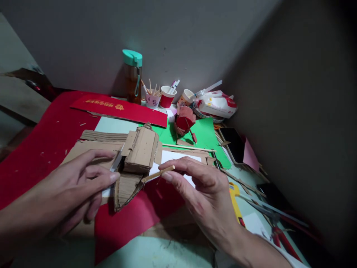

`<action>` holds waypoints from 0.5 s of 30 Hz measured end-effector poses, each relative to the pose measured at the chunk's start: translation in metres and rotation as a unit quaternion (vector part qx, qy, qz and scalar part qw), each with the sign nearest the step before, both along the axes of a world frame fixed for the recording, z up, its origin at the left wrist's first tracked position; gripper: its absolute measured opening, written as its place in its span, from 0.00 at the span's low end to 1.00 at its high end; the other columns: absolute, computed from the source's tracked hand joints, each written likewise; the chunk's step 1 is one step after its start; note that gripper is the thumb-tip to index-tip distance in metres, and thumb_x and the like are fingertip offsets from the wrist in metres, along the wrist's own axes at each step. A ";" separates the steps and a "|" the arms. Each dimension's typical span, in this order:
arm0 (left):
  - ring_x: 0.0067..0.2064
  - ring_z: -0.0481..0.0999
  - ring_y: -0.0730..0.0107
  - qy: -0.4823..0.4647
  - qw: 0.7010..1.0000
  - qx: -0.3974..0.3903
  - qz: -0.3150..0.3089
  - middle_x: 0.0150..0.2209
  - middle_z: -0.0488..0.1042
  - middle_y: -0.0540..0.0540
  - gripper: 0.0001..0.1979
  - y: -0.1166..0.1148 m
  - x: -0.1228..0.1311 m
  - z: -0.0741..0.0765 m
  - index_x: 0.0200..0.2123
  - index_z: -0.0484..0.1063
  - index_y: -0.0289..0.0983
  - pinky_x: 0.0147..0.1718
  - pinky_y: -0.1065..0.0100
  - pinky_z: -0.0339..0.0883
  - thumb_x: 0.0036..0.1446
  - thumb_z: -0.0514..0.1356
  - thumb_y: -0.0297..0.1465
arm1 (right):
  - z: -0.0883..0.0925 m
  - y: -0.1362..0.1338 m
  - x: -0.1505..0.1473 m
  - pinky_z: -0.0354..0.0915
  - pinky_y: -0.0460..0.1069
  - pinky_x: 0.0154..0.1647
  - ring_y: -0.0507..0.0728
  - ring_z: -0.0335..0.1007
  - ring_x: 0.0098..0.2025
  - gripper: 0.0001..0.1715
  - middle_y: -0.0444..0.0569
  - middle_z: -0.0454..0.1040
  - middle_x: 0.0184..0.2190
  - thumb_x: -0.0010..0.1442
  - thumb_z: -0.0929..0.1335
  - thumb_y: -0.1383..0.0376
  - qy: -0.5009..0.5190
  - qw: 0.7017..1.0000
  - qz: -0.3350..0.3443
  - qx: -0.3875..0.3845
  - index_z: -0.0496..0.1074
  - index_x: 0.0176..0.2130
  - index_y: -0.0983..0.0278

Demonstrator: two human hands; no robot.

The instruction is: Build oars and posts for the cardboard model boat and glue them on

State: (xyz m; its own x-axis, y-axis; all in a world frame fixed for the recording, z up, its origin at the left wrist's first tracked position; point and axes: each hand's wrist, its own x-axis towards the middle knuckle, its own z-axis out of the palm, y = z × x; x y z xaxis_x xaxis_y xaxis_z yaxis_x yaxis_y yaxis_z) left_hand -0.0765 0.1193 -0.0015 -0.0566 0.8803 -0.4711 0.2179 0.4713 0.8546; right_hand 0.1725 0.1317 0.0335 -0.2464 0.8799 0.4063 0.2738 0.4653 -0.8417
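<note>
A cardboard model boat [142, 149] with a boxy, arched cabin is in the middle of the head view, its pointed end towards me. My left hand [83, 186] grips its left side, the thumb on the hull's rim and the fingers partly behind it. Between the thumb and index finger of my right hand [203, 190] is a short wooden stick [158, 174]. The far tip of the stick meets the boat's right rim near the cabin; whether it is fixed there I cannot tell. White paper and red card [125, 227] lie underneath.
Behind stand a bottle [132, 80], a paper cup of sticks [153, 99] and two more cups. A small red model boat [184, 121] sits on green paper [206, 130]. Rightward lie a phone [231, 145], a yellow-handled tool [234, 197] and red-handled pliers [281, 238].
</note>
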 end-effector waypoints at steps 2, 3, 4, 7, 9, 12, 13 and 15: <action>0.19 0.65 0.68 -0.025 1.000 -0.017 0.000 0.23 0.70 0.57 0.44 0.003 0.006 -0.003 0.62 0.57 0.59 0.16 0.72 0.58 0.44 0.70 0.58 | -0.004 0.002 -0.001 0.73 0.42 0.41 0.51 0.80 0.37 0.04 0.49 0.84 0.35 0.64 0.73 0.71 -0.008 1.000 0.012 0.000 0.82 0.38 0.68; 0.19 0.66 0.68 -0.030 0.999 -0.020 0.002 0.24 0.70 0.57 0.45 0.004 0.009 -0.004 0.62 0.57 0.60 0.16 0.72 0.58 0.43 0.71 0.57 | -0.005 0.003 -0.001 0.72 0.43 0.41 0.51 0.80 0.37 0.04 0.49 0.84 0.35 0.65 0.73 0.71 -0.011 1.000 0.018 -0.001 0.82 0.38 0.68; 0.18 0.66 0.69 -0.036 0.999 -0.020 0.003 0.24 0.69 0.57 0.45 0.005 0.010 -0.005 0.62 0.57 0.59 0.15 0.73 0.57 0.43 0.72 0.55 | -0.007 0.003 -0.001 0.72 0.43 0.41 0.50 0.80 0.37 0.05 0.49 0.84 0.36 0.65 0.73 0.71 -0.011 1.000 0.023 -0.001 0.82 0.39 0.68; 0.19 0.66 0.70 -0.063 0.997 -0.032 0.001 0.24 0.69 0.58 0.42 0.006 0.013 -0.006 0.60 0.59 0.58 0.15 0.74 0.58 0.44 0.72 0.52 | -0.010 0.005 0.001 0.72 0.44 0.41 0.51 0.79 0.37 0.06 0.50 0.84 0.36 0.65 0.72 0.71 -0.018 0.999 0.035 0.006 0.83 0.41 0.68; 0.19 0.68 0.68 -0.064 0.997 -0.035 0.010 0.25 0.73 0.57 0.45 0.005 0.013 -0.006 0.61 0.59 0.58 0.16 0.71 0.64 0.42 0.73 0.54 | -0.011 0.006 0.001 0.72 0.45 0.40 0.52 0.79 0.37 0.06 0.50 0.84 0.35 0.65 0.72 0.71 -0.028 0.999 0.040 0.019 0.82 0.41 0.69; 0.14 0.68 0.67 -0.059 0.997 -0.050 0.014 0.16 0.71 0.58 0.51 0.003 0.016 -0.002 0.65 0.57 0.51 0.16 0.70 0.67 0.41 0.72 0.55 | -0.012 0.006 0.003 0.72 0.46 0.38 0.52 0.78 0.35 0.06 0.49 0.84 0.35 0.66 0.72 0.70 -0.036 0.998 0.048 0.035 0.82 0.41 0.68; 0.13 0.68 0.67 -0.061 0.996 -0.059 0.016 0.13 0.68 0.59 0.51 0.002 0.017 0.001 0.66 0.56 0.48 0.14 0.72 0.64 0.43 0.72 0.54 | -0.011 0.006 0.003 0.72 0.46 0.37 0.52 0.78 0.35 0.06 0.49 0.84 0.35 0.66 0.72 0.71 -0.042 0.997 0.052 0.037 0.82 0.41 0.67; 0.16 0.74 0.64 -0.062 0.996 -0.067 0.022 0.10 0.64 0.60 0.50 0.001 0.021 0.008 0.67 0.55 0.45 0.13 0.78 0.58 0.45 0.71 0.51 | -0.009 0.006 0.004 0.72 0.46 0.37 0.52 0.78 0.35 0.06 0.49 0.83 0.35 0.66 0.71 0.71 -0.050 0.996 0.064 0.040 0.82 0.41 0.68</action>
State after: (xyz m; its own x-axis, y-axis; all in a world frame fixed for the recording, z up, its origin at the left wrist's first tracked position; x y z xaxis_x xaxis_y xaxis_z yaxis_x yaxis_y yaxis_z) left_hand -0.0553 0.1199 0.0063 -0.0286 0.8075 -0.5891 0.0915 0.5890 0.8029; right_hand 0.1767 0.1377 0.0241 -0.3968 0.8048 0.4415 0.2880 0.5658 -0.7726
